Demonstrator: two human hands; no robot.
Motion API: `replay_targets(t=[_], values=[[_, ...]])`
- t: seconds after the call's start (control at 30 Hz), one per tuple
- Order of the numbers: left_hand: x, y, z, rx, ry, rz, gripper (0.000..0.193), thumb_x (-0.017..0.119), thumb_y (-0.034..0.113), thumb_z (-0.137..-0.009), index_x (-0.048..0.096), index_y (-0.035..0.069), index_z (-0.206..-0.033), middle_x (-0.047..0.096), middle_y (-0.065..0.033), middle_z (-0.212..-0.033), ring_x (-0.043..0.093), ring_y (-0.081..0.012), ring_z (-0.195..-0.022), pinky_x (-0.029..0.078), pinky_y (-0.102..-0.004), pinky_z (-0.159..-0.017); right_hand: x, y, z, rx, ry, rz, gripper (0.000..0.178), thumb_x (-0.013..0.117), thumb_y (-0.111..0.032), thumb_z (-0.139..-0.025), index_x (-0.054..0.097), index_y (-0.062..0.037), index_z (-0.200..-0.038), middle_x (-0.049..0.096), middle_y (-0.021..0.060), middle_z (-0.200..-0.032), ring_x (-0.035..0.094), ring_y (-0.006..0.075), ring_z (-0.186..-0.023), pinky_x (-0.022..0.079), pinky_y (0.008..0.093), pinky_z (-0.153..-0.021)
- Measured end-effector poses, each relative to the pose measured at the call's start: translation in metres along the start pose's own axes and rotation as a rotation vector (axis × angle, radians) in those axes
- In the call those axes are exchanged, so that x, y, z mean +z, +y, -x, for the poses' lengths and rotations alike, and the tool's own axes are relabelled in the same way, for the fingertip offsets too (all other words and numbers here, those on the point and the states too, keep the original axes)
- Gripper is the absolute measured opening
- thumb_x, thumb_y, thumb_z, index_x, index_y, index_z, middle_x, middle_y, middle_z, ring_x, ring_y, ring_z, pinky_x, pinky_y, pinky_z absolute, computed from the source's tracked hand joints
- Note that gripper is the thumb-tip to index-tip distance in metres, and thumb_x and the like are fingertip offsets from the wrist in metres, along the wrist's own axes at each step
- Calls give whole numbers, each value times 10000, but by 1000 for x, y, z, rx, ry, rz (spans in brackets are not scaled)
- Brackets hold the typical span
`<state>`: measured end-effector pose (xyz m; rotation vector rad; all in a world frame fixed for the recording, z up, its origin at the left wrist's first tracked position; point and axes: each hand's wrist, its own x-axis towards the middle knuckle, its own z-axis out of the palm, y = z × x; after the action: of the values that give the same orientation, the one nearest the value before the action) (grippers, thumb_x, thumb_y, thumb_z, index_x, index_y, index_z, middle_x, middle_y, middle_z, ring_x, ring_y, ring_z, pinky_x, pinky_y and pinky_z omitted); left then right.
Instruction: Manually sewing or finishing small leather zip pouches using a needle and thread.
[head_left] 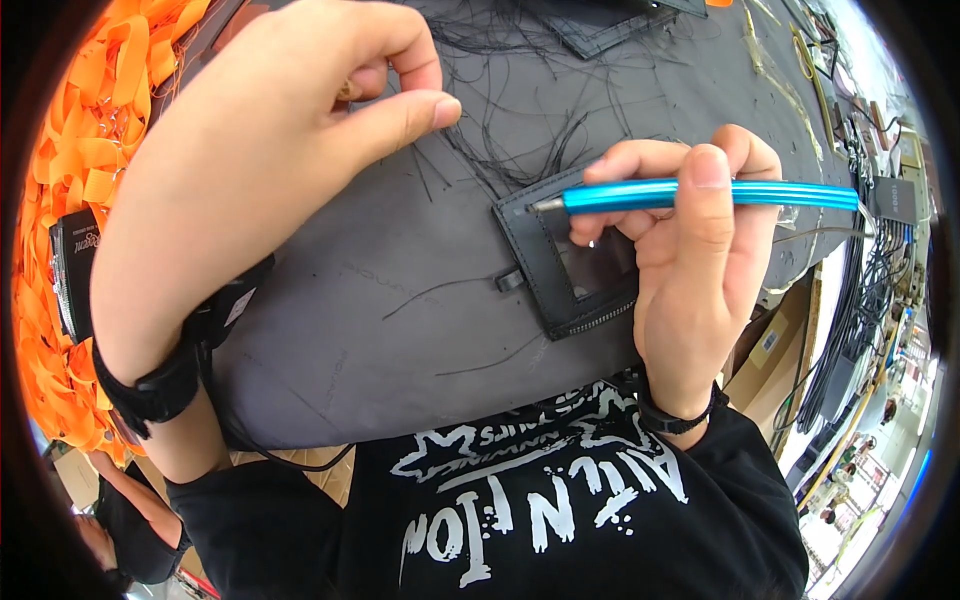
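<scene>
My right hand (700, 250) grips a slim, shiny blue pen-shaped tool (800, 194) with a metal tip, and a thin cord shows near its rear end. That tip points left, over the upper edge of a black stitched card holder (532, 262) with a clear window and a zipper along its lower edge. Fingers of the same hand rest over the window. Long thread tails trail from the holder's left tab (508, 280) and lower edge. My left hand (350, 85) is raised up and left of the holder, thumb and curled index finger together; anything pinched there is hidden.
Loose black threads (490, 130) litter the dark grey work surface (330, 330). More black stitched pieces (590, 35) lie at the far edge. Orange ribbons (90, 130) are heaped at left, beside a black zippered item (75, 270). Cables (840, 340) hang at right. Another person (135, 525) is at lower left.
</scene>
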<state>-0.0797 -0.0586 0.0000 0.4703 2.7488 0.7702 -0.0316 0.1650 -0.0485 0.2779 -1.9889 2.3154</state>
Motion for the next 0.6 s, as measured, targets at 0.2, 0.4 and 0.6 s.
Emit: replay_targets(t=[0.2,0.4,0.6], values=[[-6,0,-2,42,11,87,187,670,161,-907,555,35,-828,290,70,-660,294,-34,-609,245,-218,-547,3,4,0,-46,-84,60,166,406,-193,-1057,330,-56,-1115,635,260,-952,645,238,-753,549,335,-725],[-8,-3,-1,93,33,30,184,662,164,-912,556,32,-841,291,69,-675,300,-32,-627,257,-212,-565,4,3,1,-34,-66,104,161,414,-187,-1054,341,-54,-1110,636,259,-951,641,232,-740,544,331,-725],[-11,-5,-2,32,118,-56,140,634,139,-924,557,25,-896,337,57,-710,346,-37,-662,304,-209,-596,4,5,0,-51,-54,81,167,398,-207,-1058,351,-53,-1102,629,254,-932,622,232,-702,537,335,-691]])
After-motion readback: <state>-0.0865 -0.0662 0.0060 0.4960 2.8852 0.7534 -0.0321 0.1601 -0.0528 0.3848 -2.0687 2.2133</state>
